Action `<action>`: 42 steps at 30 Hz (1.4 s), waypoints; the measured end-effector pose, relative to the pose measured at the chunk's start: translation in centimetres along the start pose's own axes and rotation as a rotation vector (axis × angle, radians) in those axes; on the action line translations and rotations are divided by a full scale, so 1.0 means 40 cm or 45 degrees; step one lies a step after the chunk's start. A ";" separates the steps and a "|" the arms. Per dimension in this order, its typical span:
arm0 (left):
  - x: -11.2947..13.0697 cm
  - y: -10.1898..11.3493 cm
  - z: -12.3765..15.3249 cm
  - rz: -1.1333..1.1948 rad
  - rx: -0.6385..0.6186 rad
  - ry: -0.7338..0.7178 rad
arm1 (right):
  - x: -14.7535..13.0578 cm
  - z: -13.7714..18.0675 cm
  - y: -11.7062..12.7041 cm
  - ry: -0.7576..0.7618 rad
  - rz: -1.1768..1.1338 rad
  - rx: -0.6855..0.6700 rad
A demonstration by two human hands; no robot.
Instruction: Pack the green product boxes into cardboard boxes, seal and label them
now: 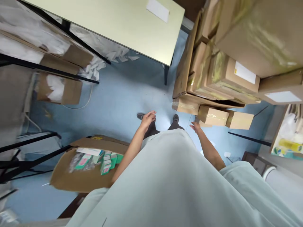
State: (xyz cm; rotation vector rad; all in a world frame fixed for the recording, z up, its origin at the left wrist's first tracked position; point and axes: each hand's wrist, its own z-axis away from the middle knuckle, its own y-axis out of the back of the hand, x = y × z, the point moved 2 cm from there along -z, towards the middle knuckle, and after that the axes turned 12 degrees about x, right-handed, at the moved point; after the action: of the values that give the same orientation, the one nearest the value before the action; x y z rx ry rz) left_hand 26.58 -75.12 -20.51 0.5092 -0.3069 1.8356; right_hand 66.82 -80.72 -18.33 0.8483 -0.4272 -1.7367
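Observation:
My left hand (148, 119) hangs in front of my body over the blue floor, its fingers loosely apart and nothing in it. On the other side my right hand (195, 126) is held low with fingers spread, also holding nothing. Small cardboard boxes (214, 115) lie closest to the right hand, apart from it. Beside my left forearm stands an open carton (71, 176) with green and white small boxes (107, 162) and clear plastic wrapping inside.
Taped cartons (239, 72) are stacked high at the right. A pale table (123, 25) stands ahead, with white scraps (92, 67) on the floor underneath. Black metal frames (35, 164) and an open box (71, 91) are at the left. The blue floor (118, 104) stretches between.

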 end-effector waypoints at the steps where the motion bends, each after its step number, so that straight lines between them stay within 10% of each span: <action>1: 0.021 0.051 -0.002 0.044 0.000 -0.033 | -0.018 0.043 -0.030 0.020 0.022 0.008; 6: 0.172 0.316 0.006 0.198 0.042 -0.228 | -0.149 0.296 -0.271 0.270 0.087 -0.116; 14: 0.473 0.861 0.024 0.509 0.340 -0.630 | -0.404 0.831 -0.835 0.910 0.215 -0.695; 24: 0.538 1.386 0.007 0.938 1.001 -0.703 | -0.586 1.480 -1.431 1.663 0.602 -1.279; 29: 0.517 1.518 0.018 1.197 1.325 -0.545 | -0.554 1.764 -1.711 1.781 0.906 -1.650; 34: 0.476 1.531 0.035 1.478 1.610 -0.453 | -0.440 1.958 -1.884 1.747 1.310 -2.018; 42: 0.291 1.508 0.127 1.856 1.938 -0.441 | -0.078 2.119 -1.864 1.738 1.884 -2.421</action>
State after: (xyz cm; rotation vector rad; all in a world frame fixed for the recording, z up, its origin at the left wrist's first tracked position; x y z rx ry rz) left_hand -32.60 -86.84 -7.84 2.0252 0.8811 3.1546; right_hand -44.47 -63.94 -8.88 -0.0932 1.1499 0.4358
